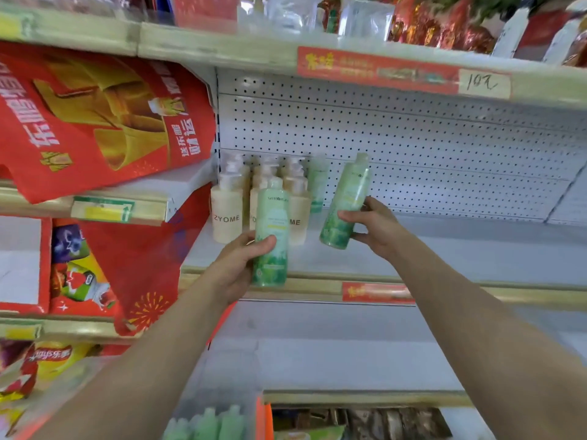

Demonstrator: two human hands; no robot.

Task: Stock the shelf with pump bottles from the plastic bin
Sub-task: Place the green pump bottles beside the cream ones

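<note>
My left hand (241,265) grips a green pump bottle (271,230) upright at the front edge of the white shelf (444,252). My right hand (374,227) holds a second green bottle (344,201), tilted with its top leaning right, above the shelf. Behind them several cream ZYOME pump bottles (226,211) stand at the shelf's left end, and one green bottle (317,185) stands against the pegboard back. The clear plastic bin (219,392) is at the bottom, with more green bottles (206,423) inside.
A red printed bag (95,122) hangs on the left, over a neighbouring shelf. Red snack packs (79,268) fill the left shelves. An upper shelf with a red price strip (378,69) runs overhead. The white shelf extends bare to the right of my right hand.
</note>
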